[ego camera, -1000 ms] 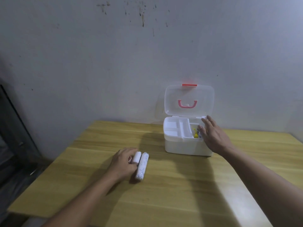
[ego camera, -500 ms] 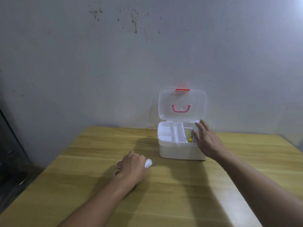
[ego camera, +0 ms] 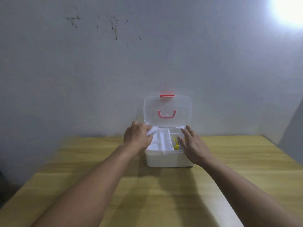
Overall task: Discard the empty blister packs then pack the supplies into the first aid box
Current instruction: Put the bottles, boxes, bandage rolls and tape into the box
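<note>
A white first aid box [ego camera: 168, 158] stands on the wooden table [ego camera: 164, 194] against the wall, its clear lid [ego camera: 167, 110] with a pink handle raised upright. My left hand [ego camera: 137, 136] is at the box's left rim, shut on white bandage rolls [ego camera: 151, 132] that poke out over the tray's back left corner. My right hand [ego camera: 193, 145] rests open, fingers spread, over the box's right side. A white divided tray [ego camera: 161, 141] sits in the box, and a yellow item [ego camera: 175, 144] shows in the right compartment beside my right hand.
A grey stained wall rises directly behind the box. A bright light glares at the top right. The table's left edge drops to a dark floor area.
My left hand has picked the white rolls off the table and carried them right and back to the box's left rim. My right hand stayed over the box's right side.
</note>
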Tool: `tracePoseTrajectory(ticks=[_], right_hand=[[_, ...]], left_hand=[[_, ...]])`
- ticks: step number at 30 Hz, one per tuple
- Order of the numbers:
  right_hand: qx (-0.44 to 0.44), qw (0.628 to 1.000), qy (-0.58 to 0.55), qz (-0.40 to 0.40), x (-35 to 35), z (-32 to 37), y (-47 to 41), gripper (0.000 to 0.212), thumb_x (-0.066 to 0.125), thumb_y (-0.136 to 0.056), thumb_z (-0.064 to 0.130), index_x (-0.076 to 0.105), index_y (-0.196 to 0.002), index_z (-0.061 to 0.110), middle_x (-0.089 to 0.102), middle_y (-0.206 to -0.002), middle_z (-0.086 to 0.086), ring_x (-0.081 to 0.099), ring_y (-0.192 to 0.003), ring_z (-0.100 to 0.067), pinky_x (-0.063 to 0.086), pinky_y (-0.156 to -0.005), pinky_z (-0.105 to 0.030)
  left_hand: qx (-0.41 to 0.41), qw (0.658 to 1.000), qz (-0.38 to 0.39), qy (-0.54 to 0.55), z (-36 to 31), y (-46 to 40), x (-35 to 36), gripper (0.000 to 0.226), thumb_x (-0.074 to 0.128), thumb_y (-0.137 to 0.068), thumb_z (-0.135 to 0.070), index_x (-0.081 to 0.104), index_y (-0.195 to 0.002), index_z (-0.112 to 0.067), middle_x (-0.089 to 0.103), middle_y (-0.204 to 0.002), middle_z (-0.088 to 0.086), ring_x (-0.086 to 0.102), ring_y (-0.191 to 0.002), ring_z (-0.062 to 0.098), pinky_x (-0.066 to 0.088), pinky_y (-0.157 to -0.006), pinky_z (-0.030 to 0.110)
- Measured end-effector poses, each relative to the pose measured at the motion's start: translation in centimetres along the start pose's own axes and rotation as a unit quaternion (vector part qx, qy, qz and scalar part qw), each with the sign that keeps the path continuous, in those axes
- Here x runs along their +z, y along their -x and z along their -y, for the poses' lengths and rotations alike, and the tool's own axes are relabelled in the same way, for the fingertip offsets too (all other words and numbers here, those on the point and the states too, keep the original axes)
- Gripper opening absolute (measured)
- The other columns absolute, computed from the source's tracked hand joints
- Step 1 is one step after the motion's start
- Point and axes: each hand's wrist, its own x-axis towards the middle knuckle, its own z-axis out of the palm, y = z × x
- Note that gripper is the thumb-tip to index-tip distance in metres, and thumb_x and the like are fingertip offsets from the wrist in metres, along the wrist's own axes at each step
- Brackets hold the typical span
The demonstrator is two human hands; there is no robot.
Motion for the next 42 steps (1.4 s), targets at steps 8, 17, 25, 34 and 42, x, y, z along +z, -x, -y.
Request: tracePoseTrajectory(ticks=[8,17,25,34,42], right_hand=[[-0.009,1.0,0.009,-0.014,0.2,-0.3,0.0,0.057,0.026,-0.099,0.052,0.026,-0.147,0.023,0.016,-0.161,-0.004,0.025,-0.144,-0.023,0.033,-0.109,-0.041],[-0.018,0.999,0.015,-0.024,0.4,-0.6,-0.2,0.053,0.027,-0.099,0.05,0.028,-0.146,0.026,0.017,-0.16,-0.004,0.027,-0.143,-0.026,0.038,-0.103,-0.043],[-0.021,0.999,0.02,-0.019,0.5,-0.7,-0.1,0.055,0.024,-0.098,0.053,0.025,-0.146,0.027,0.016,-0.161,-0.003,0.027,-0.143,-0.026,0.038,-0.103,-0.044],[-0.02,0.999,0.023,-0.019,0.5,-0.6,-0.1,0.055,0.023,-0.098,0.053,0.026,-0.146,0.027,0.016,-0.161,-0.003,0.029,-0.142,-0.025,0.038,-0.103,-0.043],[-0.019,0.999,0.024,-0.018,0.5,-0.6,-0.1,0.056,0.022,-0.098,0.055,0.024,-0.147,0.028,0.014,-0.161,-0.002,0.029,-0.142,-0.024,0.037,-0.104,-0.042]], left_hand=[[-0.099,0.986,0.135,0.012,-3.0,-4.5,1.6,0.023,0.054,-0.077,-0.015,0.072,-0.09,-0.016,0.069,-0.092,0.011,0.063,-0.083,0.03,0.046,-0.062,0.031],[-0.173,0.974,0.132,0.067,-3.7,-5.9,2.3,0.046,0.055,-0.075,-0.021,0.06,-0.11,0.008,0.062,-0.118,0.025,0.061,-0.108,0.038,0.054,-0.085,0.044],[-0.191,0.956,0.123,0.187,-4.4,-6.2,3.7,0.027,0.071,-0.077,-0.03,0.059,-0.077,-0.005,0.061,-0.068,0.009,0.063,-0.053,0.024,0.05,-0.046,0.025],[0.083,0.983,0.156,-0.057,-1.7,-3.7,5.8,0.058,0.026,-0.099,-0.041,0.018,-0.151,-0.016,0.01,-0.162,0.004,0.005,-0.149,0.021,0.008,-0.119,0.047],[0.066,0.976,0.203,-0.045,-1.6,-3.0,6.1,0.06,0.016,-0.1,-0.043,0.003,-0.152,-0.016,-0.003,-0.162,0.0,-0.004,-0.149,0.014,-0.002,-0.119,0.043]])
